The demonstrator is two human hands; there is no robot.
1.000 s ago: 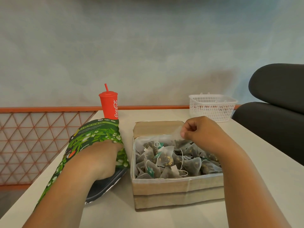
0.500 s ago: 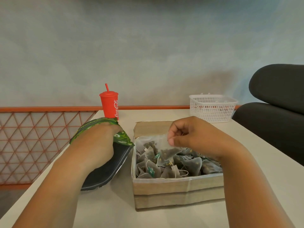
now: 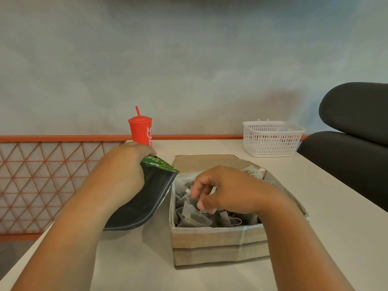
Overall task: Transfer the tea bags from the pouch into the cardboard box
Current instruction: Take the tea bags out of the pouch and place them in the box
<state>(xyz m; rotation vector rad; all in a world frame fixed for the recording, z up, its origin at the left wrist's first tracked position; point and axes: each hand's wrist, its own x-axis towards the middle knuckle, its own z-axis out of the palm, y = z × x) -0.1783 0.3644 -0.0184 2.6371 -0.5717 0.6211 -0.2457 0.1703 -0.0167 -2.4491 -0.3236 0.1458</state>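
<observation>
Pouch [image 3: 147, 198] held by left hand [image 3: 123, 175], fingers curled round the green printed edge at the far end. From that grip a dark face with a pale rim runs back toward the camera (mouth or base, cannot tell). Just right of the grip, the pouch's corner meets the left wall of the cardboard box [image 3: 218, 242]; touching or just short, unclear. Judgement: it is kept hard by the box so each carry is short.

Right hand [image 3: 226, 190] low over the box interior, fingers curled downward. Tea bags [image 3: 195, 219] heaped directly beneath and around the fingertips [image 3: 198, 191]. Blur hides whether one bag is pinched or already let go. Judgement: a low hand means a bag lands on the heap, not over the wall.

Box looks well filled. Pouch contents not visible.
</observation>
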